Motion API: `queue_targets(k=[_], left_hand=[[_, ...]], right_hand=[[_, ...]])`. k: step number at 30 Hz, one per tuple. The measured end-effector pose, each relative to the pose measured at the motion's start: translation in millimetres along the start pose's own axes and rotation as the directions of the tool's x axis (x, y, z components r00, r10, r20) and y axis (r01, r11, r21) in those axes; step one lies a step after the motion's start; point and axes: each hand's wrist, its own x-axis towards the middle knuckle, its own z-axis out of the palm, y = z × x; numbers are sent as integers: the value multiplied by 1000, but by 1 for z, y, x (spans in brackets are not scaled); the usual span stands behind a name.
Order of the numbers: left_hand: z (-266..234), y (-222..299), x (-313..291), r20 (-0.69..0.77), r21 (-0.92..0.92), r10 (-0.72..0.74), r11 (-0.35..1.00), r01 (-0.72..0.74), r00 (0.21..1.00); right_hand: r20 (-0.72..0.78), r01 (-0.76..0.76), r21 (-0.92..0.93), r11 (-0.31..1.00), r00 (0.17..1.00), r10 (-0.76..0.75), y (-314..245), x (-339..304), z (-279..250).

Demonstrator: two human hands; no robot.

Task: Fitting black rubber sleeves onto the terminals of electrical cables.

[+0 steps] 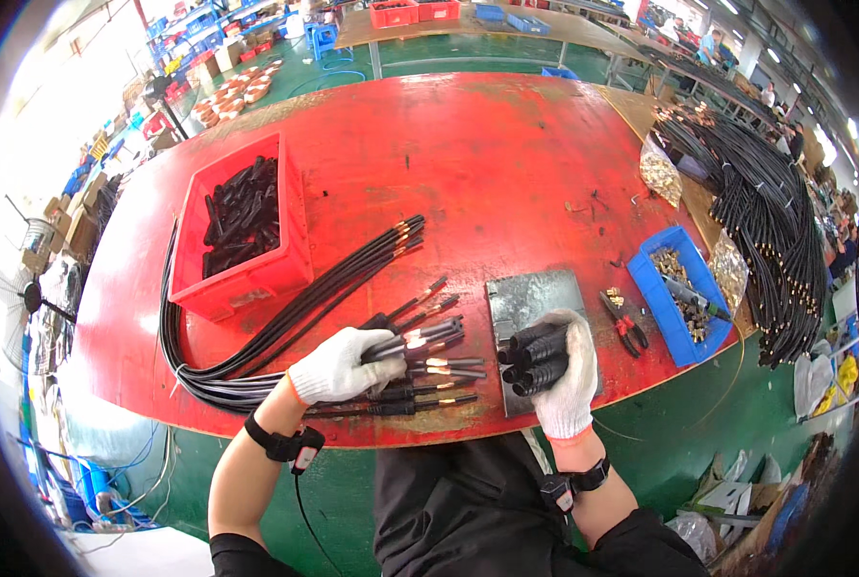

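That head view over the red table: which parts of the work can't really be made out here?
- Right hand: its glove hides the near ends of the black sleeves.
- Left hand: its fingers cover where it grips the cable ends.
- Blue bin: the small brass parts are too tiny to identify.
- Red bin: its black pieces blur into one heap.
- Cable pile: distorted near the rim.

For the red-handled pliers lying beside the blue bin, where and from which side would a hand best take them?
Probably by the red handles, from the person's near side. The pliers lie flat on the red table with the handles pointing toward the table's near edge and the dark nose away. The blue bin crowds their right and the grey plate lies to their left, so the right hand is nearest.
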Motion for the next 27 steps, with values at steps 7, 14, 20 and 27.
queue_targets(k=[7, 14, 20, 27], left_hand=[[5, 0, 9, -107, 79, -50, 995, 59, 993], [6, -8, 14, -48, 0, -44, 999, 44, 998], [-3, -10, 13, 45, -154, -54, 986, 60, 998], [-2, -16, 19, -7, -93, -47, 995, 46, 999]], right_hand=[[-86, -2, 163, 987, 996, 16, -13, 3, 19], [-89, 193, -147, 970, 974, -207, -11, 7, 15], [-93, 192, -172, 966, 973, -210, -14, 5, 22], [-162, 80, -3, 997, 984, -80, -9, 4, 17]])
